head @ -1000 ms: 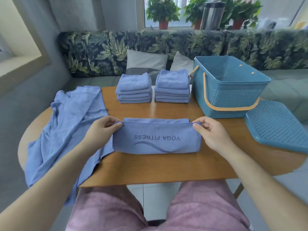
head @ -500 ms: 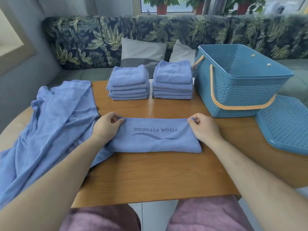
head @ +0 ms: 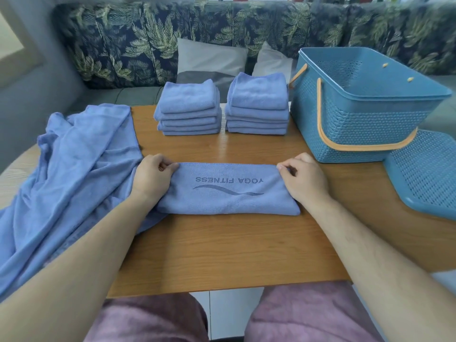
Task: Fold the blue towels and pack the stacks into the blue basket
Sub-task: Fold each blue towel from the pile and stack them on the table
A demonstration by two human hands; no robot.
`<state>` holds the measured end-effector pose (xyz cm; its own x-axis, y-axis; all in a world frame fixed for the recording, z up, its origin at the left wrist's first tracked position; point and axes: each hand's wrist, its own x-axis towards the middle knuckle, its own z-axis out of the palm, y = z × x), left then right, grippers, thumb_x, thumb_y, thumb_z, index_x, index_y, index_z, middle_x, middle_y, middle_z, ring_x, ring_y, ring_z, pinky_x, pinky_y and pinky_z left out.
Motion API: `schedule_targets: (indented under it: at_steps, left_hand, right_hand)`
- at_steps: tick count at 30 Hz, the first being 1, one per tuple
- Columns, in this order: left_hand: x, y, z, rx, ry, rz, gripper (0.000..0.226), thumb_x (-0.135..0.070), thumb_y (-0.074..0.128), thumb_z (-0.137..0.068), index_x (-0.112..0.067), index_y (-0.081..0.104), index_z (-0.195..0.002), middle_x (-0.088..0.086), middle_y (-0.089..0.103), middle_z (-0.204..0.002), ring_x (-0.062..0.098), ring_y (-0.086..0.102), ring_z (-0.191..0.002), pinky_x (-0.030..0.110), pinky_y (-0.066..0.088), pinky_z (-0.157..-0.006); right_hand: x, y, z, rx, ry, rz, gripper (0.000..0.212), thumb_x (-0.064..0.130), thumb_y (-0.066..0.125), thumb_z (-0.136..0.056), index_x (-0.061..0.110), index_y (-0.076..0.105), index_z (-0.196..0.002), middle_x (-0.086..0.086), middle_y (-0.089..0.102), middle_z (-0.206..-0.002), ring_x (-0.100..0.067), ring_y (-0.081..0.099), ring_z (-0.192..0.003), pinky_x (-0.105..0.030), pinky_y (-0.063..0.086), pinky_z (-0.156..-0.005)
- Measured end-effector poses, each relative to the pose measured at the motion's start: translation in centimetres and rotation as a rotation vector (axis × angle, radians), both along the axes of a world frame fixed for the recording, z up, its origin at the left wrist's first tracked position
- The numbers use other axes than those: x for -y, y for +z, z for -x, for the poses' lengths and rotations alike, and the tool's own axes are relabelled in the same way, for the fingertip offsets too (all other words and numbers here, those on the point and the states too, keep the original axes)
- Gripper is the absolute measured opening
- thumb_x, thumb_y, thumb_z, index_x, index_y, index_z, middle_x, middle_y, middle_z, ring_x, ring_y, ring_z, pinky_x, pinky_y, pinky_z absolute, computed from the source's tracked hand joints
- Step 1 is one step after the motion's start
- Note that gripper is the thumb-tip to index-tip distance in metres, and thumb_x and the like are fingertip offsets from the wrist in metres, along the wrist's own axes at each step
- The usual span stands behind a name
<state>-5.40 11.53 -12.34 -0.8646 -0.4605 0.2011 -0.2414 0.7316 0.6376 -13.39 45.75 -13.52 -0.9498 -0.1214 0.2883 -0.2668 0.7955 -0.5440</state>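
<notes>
A person seated at a wooden worktop (head: 222,248) pinches the far corners of a half-folded blue towel (head: 229,196) printed YOGA FITNESS. The left hand (head: 154,177) takes the left corner and the right hand (head: 304,180) the right, fingers curled onto the cloth. The towel lies flat near the worktop's middle. Behind it two stacks of folded towels (head: 188,109) stand side by side, with the open blue basket (head: 357,124) to their right and its lid (head: 424,174) beside it. A heap of unfolded towels (head: 74,169) drapes over the left edge, touching the towel's left end. Likely risks: the layers slipping askew if one corner is released early, or the heap's cloth getting caught in the next fold.
</notes>
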Motion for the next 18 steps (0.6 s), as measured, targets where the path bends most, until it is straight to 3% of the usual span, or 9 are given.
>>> schedule_targets:
  at_steps: [2,4,7,9,12,18]
  left_hand:
    - [-0.6,0.6,-0.4,0.045,0.020,0.068,0.018,-0.028,0.065,-0.095,-0.013,0.072,-0.102,0.009,0.060,-0.105,0.027,0.058,-0.100,0.042,0.047,-0.092]
    - [-2.5,1.2,-0.9,-0.023,-0.020,0.276,0.022,-0.025,0.063,-0.096,-0.014,0.071,-0.112,0.010,0.060,-0.118,0.033,0.055,-0.112,0.045,0.045,-0.094]
    - [-7.7,1.6,-0.7,-0.160,-0.330,0.338,0.026,-0.021,0.060,-0.098,-0.013,0.071,-0.120,0.007,0.064,-0.129,0.031,0.057,-0.123,0.042,0.044,-0.100]
    - [-10.5,0.9,-0.5,-0.026,-0.465,0.307,0.037,-0.025,0.049,-0.104,-0.017,0.060,-0.138,0.004,0.052,-0.149,0.028,0.041,-0.143,0.044,0.033,-0.115]
    - [-10.6,-1.1,-0.6,0.188,-0.435,0.382,0.049,-0.036,0.028,-0.108,-0.031,0.031,-0.157,-0.008,0.023,-0.165,0.019,0.014,-0.155,0.043,0.012,-0.123]
    - [-6.8,-2.0,-1.8,0.302,-0.314,0.400,0.063,-0.065,0.018,-0.099,-0.043,0.016,-0.158,-0.016,0.005,-0.167,0.014,-0.001,-0.155,0.038,-0.001,-0.126]
  right_hand:
    - [0.3,1.2,-0.6,0.075,-0.020,0.037,0.017,0.036,0.061,-0.098,0.027,0.075,-0.101,0.009,0.051,-0.104,-0.016,0.058,-0.099,-0.029,0.045,-0.082]
    - [1.5,2.5,-1.9,0.002,-0.099,0.027,0.024,0.034,0.055,-0.100,0.024,0.072,-0.113,0.001,0.053,-0.114,-0.024,0.055,-0.109,-0.035,0.045,-0.093]
    - [6.5,3.4,-5.2,-0.188,-0.085,-0.070,0.034,0.029,0.048,-0.099,0.023,0.068,-0.126,-0.005,0.058,-0.133,-0.031,0.050,-0.126,-0.043,0.037,-0.103]
    - [9.7,2.5,-7.1,-0.033,0.033,-0.143,0.044,0.031,0.039,-0.105,0.023,0.054,-0.145,-0.003,0.043,-0.157,-0.026,0.031,-0.148,-0.043,0.024,-0.118]
    - [10.6,0.3,-7.6,0.187,0.098,-0.318,0.056,0.043,0.017,-0.109,0.026,0.022,-0.162,0.004,0.010,-0.171,-0.018,0.001,-0.157,-0.042,0.001,-0.127]
    - [7.0,-0.8,-5.8,0.238,0.069,-0.466,0.066,0.057,0.009,-0.103,0.030,0.006,-0.163,0.005,-0.005,-0.171,-0.015,-0.009,-0.157,-0.040,-0.008,-0.126]
